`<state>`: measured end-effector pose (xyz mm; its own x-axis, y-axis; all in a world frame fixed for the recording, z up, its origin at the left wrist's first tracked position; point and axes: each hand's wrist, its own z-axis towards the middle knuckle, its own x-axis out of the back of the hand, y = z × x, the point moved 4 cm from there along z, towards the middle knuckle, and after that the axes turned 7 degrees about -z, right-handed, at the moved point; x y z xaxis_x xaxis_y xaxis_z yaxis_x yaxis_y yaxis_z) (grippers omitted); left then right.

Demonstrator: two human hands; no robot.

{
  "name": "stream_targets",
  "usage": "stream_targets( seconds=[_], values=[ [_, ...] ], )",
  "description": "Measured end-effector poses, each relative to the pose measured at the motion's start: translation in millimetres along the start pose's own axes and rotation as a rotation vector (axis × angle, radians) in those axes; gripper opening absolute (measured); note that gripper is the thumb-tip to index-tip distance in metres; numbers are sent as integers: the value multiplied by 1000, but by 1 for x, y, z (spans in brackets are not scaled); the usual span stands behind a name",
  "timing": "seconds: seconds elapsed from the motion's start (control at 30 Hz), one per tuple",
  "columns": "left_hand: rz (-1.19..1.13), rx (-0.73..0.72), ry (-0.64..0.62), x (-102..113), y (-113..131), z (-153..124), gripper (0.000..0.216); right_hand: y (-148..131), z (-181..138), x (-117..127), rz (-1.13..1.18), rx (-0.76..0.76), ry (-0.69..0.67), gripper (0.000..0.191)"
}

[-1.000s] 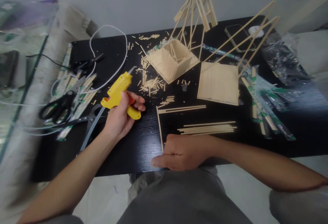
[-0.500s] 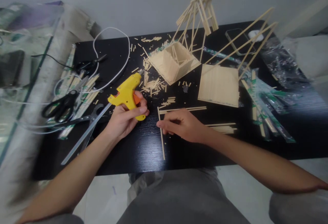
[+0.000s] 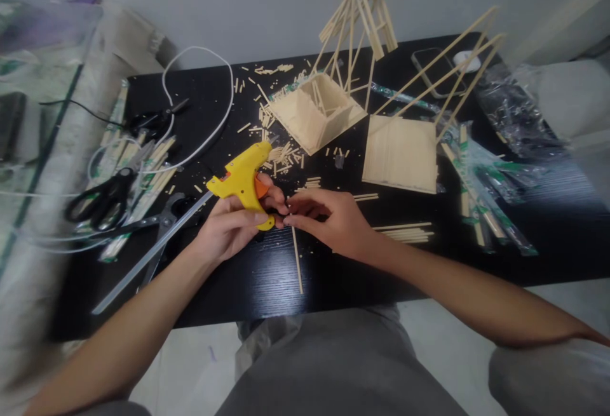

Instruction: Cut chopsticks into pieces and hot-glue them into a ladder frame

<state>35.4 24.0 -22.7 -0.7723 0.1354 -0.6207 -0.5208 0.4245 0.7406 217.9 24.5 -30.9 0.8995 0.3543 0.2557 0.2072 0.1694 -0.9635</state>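
Observation:
My left hand (image 3: 229, 225) is wrapped round the handle of a yellow hot glue gun (image 3: 243, 171), its nozzle pointing away from me to the upper right. A long clear glue stick (image 3: 152, 257) sticks out of its back. My right hand (image 3: 333, 219) meets the left fingertips beside the gun's grip, thumb and forefinger pinched together. Whatever lies in that pinch is too small to make out. Below the fingers a thin wooden stick (image 3: 297, 260) lies on the black table, its far end hidden by my hands. More sticks (image 3: 405, 232) lie beyond my right wrist.
A wooden stick structure (image 3: 328, 111) on a board stands at the back; a square panel with sticks (image 3: 400, 152) is right of it. Black scissors (image 3: 105, 197), a white cable (image 3: 232, 86) and wrapped chopsticks (image 3: 159, 162) lie left. Packaged chopsticks (image 3: 495, 194) and a phone (image 3: 436, 73) lie right.
My right hand has moved left and slightly up from the stick to meet my left fingertips. The glue gun stays in my left hand. The whole view has shifted slightly.

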Motion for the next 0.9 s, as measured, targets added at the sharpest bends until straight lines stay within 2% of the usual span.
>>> stream_targets(
  seconds=[0.1, 0.27, 0.43, 0.67, 0.8, 0.9],
  values=[
    [28, 19, -16, 0, -3, -1, 45, -2, -1, 1, -28, 8, -14, 32],
    [37, 37, -65, 2, -8, 0, 45, 5, -1, 3, -60, -57, 20, 18],
    [39, 17, -60, 1, -7, -3, 44, 12, 2, 1, 149, -168, -7, 23],
    [64, -34, -19, 3, -3, -1, 40, 5, 7, 11, 160, -164, -55, 29],
    [80, -97, 49, 7, 3, 2, 38, 3, 15, 38, 89, -148, 83, 36],
    [110, -127, 67, 9, 5, 3, 37, 4, 21, 64, -197, -99, 258, 45]
  ],
)
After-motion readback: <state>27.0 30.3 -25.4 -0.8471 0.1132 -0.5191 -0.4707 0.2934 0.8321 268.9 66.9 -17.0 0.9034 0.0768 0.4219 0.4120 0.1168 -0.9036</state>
